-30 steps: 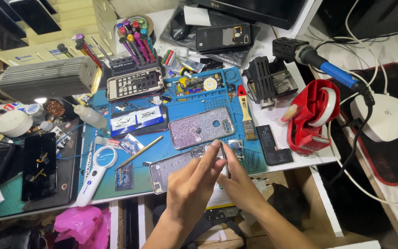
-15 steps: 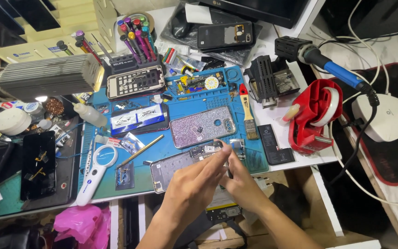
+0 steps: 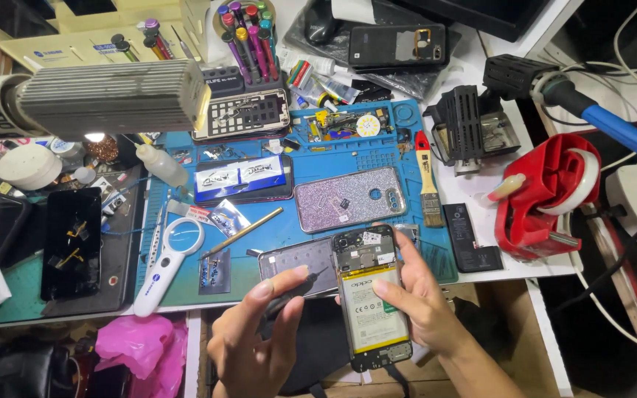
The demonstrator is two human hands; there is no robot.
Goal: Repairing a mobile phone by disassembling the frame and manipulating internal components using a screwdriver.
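My right hand (image 3: 416, 298) grips an opened phone (image 3: 370, 295) with its back off, showing the battery and the board, held upright above the near table edge. My left hand (image 3: 259, 332) pinches a thin dark tool (image 3: 293, 291) whose tip points at the phone's left side. A glittery phone back cover (image 3: 348, 197) lies just beyond on the blue work mat (image 3: 377, 151). Another dark phone frame (image 3: 293, 259) lies flat on the mat under the tool.
On the mat lie a white magnifier (image 3: 167, 262), a brass-coloured rod (image 3: 241, 232), a small brush (image 3: 427, 180) and a boxed part (image 3: 243, 177). A red tape dispenser (image 3: 551, 191), a blue-handled soldering iron (image 3: 599, 121), a lamp head (image 3: 108, 96) and a dark phone (image 3: 71, 239) surround it.
Both hands were joined low over the mat; now they have parted, the right lifting the opened phone into view and the left drawn back with the tool.
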